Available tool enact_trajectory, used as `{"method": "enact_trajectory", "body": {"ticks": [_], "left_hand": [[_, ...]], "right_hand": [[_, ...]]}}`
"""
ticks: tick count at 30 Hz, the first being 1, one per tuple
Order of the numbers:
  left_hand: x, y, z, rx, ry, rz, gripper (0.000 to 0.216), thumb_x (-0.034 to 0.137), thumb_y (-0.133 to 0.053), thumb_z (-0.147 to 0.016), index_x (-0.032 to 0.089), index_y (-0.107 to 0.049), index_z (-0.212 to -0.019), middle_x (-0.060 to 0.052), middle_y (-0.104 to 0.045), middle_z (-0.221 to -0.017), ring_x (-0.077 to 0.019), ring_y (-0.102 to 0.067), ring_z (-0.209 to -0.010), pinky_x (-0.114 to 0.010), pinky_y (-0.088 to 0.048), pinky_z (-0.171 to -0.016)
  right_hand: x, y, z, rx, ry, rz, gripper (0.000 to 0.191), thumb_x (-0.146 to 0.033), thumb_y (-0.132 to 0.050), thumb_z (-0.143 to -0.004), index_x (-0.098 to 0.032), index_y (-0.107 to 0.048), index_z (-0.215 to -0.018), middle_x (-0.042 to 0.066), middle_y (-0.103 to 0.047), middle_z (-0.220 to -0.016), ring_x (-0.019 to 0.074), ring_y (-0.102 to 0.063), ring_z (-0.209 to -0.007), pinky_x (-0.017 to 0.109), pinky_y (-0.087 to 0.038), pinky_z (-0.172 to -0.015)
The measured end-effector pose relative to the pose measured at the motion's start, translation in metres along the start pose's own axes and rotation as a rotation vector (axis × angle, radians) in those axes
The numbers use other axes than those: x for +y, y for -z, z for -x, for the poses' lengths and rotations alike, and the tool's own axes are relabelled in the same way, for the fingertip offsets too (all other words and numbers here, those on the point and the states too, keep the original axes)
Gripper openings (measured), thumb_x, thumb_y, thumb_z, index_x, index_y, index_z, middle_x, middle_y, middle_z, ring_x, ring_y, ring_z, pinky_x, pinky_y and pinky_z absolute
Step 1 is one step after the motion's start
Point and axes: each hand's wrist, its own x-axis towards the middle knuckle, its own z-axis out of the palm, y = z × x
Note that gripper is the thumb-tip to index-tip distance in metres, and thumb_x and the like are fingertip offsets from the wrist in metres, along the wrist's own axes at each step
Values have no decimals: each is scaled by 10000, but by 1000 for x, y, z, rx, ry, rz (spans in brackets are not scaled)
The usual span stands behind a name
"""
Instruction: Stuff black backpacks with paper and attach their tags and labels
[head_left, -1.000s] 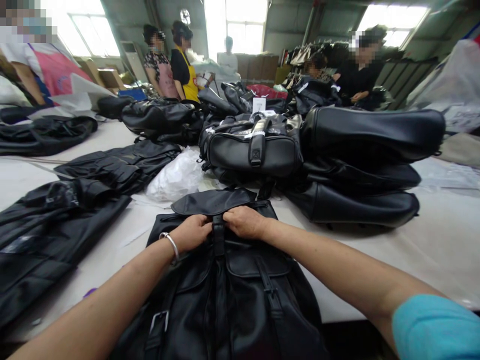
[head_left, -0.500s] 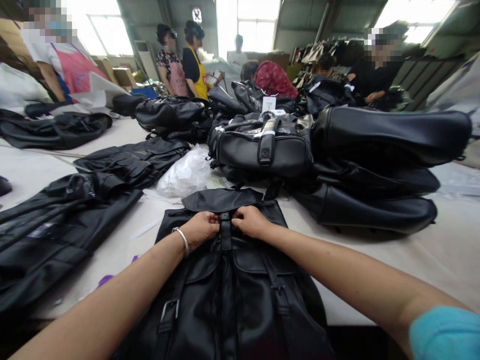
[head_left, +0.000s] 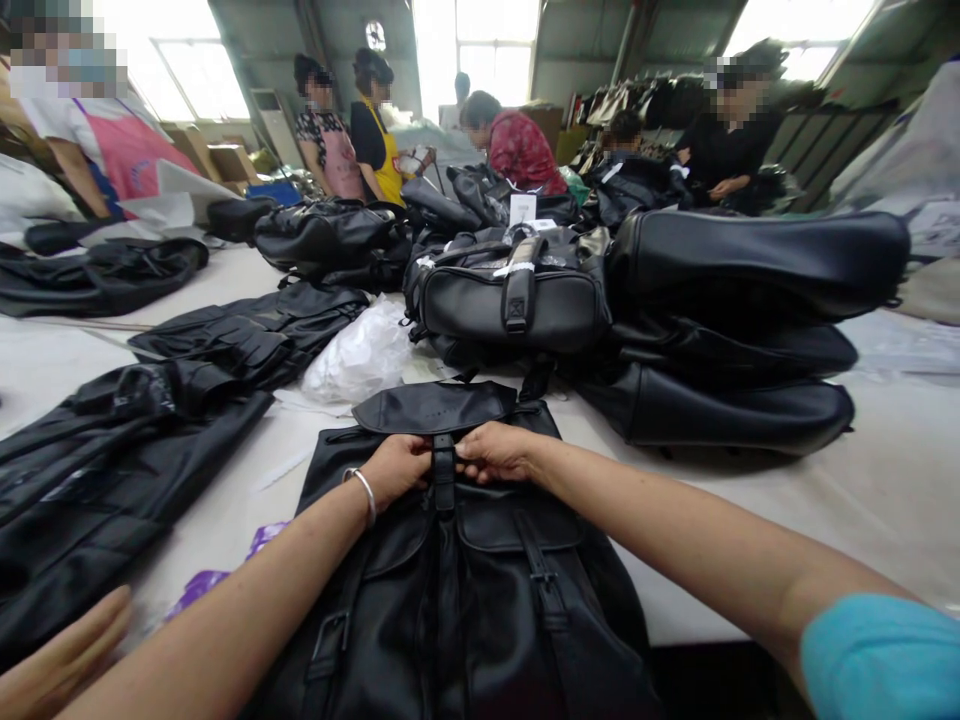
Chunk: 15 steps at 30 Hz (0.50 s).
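Observation:
A black leather backpack (head_left: 465,590) lies flat on the white table (head_left: 862,500) right in front of me, its flap (head_left: 431,407) thrown back away from me. My left hand (head_left: 397,468) and my right hand (head_left: 495,452) are both closed on the backpack's top edge, one on each side of the centre strap (head_left: 444,470). A silver bangle (head_left: 366,494) sits on my left wrist.
Black bags are stacked at right (head_left: 750,330) and behind (head_left: 514,295); flat black pieces lie at left (head_left: 112,450). A white plastic bag (head_left: 360,355) lies beyond the backpack. Another person's hand (head_left: 60,660) shows at bottom left. Several people stand at the far side.
My hands stay gripped at the strap on the backpack's top. Another person's hand has come into view at bottom left, and a person in red has risen into view at the far side.

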Motion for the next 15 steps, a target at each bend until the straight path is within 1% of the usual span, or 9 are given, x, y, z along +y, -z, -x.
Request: {"method": "enact_trajectory", "body": {"ticks": [3,6,7,9,11,12,13,15], "left_hand": [[0,0,0,-15,-13,-35,323,376,-767,-623,106,-716,-794,-11,-637,-617,-73,-436,-471,-174,-315,-433],[-1,0,-2,-32,-33,-43,334,407,-742,-648,102,-710,-782,-8,-618,-618,-67,-399,-467,-179,-284,-431],[-2,-1,-3,-36,-40,-43,341,418,-730,-660,103,-708,-787,-9,-618,-629,-66,-394,-472,-181,-281,-435],[-2,-1,-5,-43,-51,-45,354,440,-707,-683,110,-704,-810,-9,-620,-648,-68,-391,-482,-184,-279,-445],[-2,-1,-6,-49,-57,-60,370,462,-688,-695,120,-699,-837,-9,-626,-660,-78,-408,-496,-188,-287,-456],[-2,-1,-7,-51,-57,-76,377,471,-682,-697,123,-696,-843,-10,-627,-661,-85,-419,-502,-191,-294,-460],[-2,-1,-7,-51,-55,-99,381,477,-680,-695,125,-693,-840,-12,-628,-660,-92,-430,-506,-194,-302,-462],[-1,1,-6,-48,-46,-165,366,473,-671,-694,128,-687,-817,-18,-633,-658,-105,-449,-502,-201,-316,-460]], "right_hand": [[1,9,3,-70,3,3,163,-116,-639,-862,-97,-594,-706,26,-629,-620,79,-548,-462,132,-433,-392],[1,12,6,-113,16,-26,175,-134,-690,-815,-112,-565,-695,46,-646,-614,118,-610,-513,140,-441,-413],[2,11,7,-118,24,-47,171,-142,-683,-811,-121,-551,-703,46,-645,-613,132,-627,-531,136,-422,-401],[3,8,9,-115,43,-103,145,-164,-648,-814,-135,-533,-731,31,-625,-601,138,-629,-526,121,-335,-353],[5,3,11,-96,62,-164,106,-190,-595,-824,-137,-531,-758,15,-596,-590,120,-595,-480,124,-234,-315],[6,0,12,-81,70,-191,94,-202,-559,-833,-132,-536,-773,16,-590,-598,108,-572,-460,131,-206,-309],[7,-1,13,-65,77,-215,101,-209,-519,-843,-127,-543,-789,22,-594,-618,96,-549,-445,136,-194,-307],[8,-2,14,-25,89,-250,142,-215,-449,-860,-122,-550,-819,36,-617,-681,78,-516,-435,140,-214,-314]]}}
